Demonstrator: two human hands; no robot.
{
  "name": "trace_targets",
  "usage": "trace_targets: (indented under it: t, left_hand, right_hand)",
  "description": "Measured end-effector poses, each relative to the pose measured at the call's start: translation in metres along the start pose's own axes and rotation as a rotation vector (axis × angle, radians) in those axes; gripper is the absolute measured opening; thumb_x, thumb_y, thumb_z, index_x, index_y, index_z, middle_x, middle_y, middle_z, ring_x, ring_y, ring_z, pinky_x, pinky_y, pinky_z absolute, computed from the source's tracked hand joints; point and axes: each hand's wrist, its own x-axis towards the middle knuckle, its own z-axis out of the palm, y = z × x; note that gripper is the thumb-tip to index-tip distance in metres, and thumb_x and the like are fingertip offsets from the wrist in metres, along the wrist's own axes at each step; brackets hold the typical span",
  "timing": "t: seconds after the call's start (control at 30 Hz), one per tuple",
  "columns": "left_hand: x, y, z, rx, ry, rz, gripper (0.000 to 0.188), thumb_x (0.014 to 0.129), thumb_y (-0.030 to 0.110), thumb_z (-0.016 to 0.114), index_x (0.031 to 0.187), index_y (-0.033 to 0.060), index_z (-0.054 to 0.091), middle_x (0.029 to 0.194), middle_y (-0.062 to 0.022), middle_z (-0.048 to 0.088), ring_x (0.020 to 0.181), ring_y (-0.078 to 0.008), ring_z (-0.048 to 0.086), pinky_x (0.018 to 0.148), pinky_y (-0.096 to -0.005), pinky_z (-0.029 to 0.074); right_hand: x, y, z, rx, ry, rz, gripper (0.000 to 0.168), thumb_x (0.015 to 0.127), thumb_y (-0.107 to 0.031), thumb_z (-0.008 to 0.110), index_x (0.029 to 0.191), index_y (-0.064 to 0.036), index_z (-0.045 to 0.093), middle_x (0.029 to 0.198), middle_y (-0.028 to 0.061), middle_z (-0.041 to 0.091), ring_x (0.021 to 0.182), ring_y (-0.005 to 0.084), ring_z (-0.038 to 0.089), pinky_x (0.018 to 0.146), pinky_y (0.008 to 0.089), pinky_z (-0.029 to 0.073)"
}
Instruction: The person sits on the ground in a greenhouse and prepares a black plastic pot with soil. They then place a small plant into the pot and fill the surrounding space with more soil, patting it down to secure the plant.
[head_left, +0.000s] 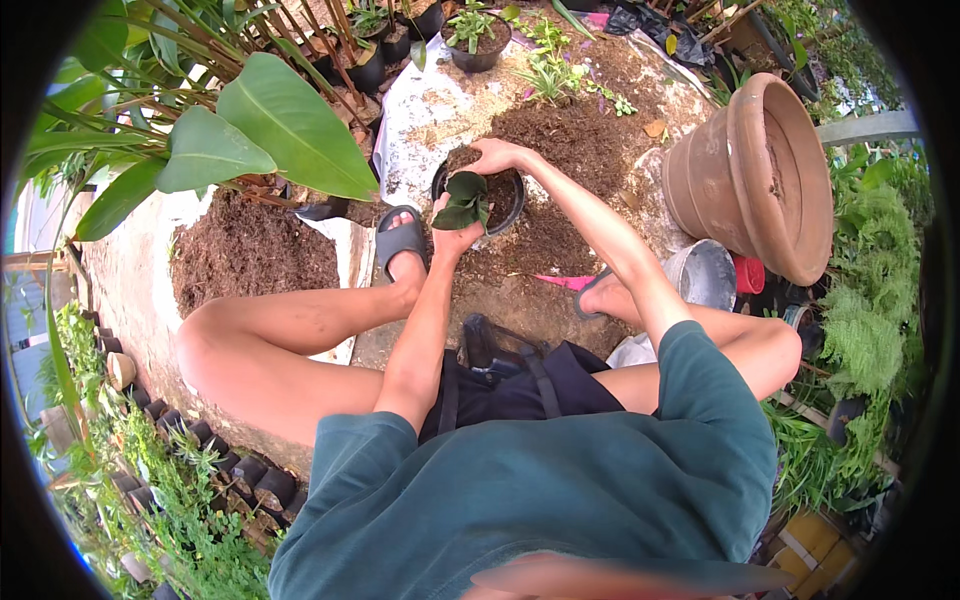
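A round black plastic pot (512, 214) with brown potting mix inside stands on the ground beyond my feet. At its near left side, my left hand (454, 234) holds a small plant with dark green rounded leaves (463, 201) over the pot. My right hand (496, 156) reaches over the far rim, its fingers at a clump of potting mix (463, 157) beside the plant. The leaves and my fingers hide the plant's base and part of the pot's inside. Loose brown potting mix (574, 142) lies spread on the ground just past the pot.
A large terracotta pot (701, 176) lies tilted at the right, near a grey metal bucket (712, 274) and a red container (748, 274). Another heap of potting mix (251, 251) is at the left. Broad leaves (292, 124) overhang the upper left. A small potted plant (474, 52) stands at the far side.
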Motion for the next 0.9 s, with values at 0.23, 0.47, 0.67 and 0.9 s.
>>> trace_targets:
  t: [0.23,0.47,0.67,0.9]
  left_hand:
    - [-0.006,0.016,0.01,0.212,-0.082,0.064,0.041,0.071,0.025,0.077,0.105,0.0075,0.064,0.093,-0.0145,0.063,0.087,-0.0358,0.058,0.077,-0.0455,0.047]
    - [-0.008,0.049,-0.001,0.152,-0.019,0.071,0.053,0.066,0.019,0.079,0.113,0.0033,0.061,0.105,-0.0141,0.061,0.1,-0.0335,0.056,0.084,-0.0436,0.044]
    - [-0.002,0.044,-0.005,0.11,-0.042,0.108,0.064,0.064,0.023,0.081,0.121,0.0046,0.06,0.115,-0.0121,0.06,0.107,-0.032,0.055,0.09,-0.0436,0.043]
    - [0.043,0.021,-0.017,0.066,-0.239,0.169,0.071,0.068,0.037,0.083,0.129,0.0084,0.06,0.142,-0.0124,0.053,0.141,-0.0317,0.04,0.114,-0.044,0.034]
  right_hand:
    - [0.043,0.007,0.012,-0.171,-0.366,-0.017,0.095,0.082,-0.069,0.065,0.147,-0.003,0.044,0.148,0.0232,0.047,0.134,0.0343,0.049,0.11,0.0413,0.042]
    - [0.017,0.03,0.027,-0.261,0.131,-0.458,0.024,0.086,-0.013,0.071,0.11,-0.006,0.07,0.109,0.0157,0.068,0.103,0.0342,0.065,0.091,0.044,0.052]
    - [-0.041,0.062,0.037,0.011,0.235,-0.353,0.026,0.093,-0.015,0.065,0.117,-0.006,0.069,0.133,0.0124,0.063,0.124,0.0316,0.059,0.105,0.0422,0.047]
    - [-0.084,0.125,-0.008,-0.081,0.723,0.041,0.034,0.093,-0.025,0.065,0.125,-0.014,0.063,0.142,0.0103,0.055,0.128,0.0314,0.054,0.108,0.0441,0.045]
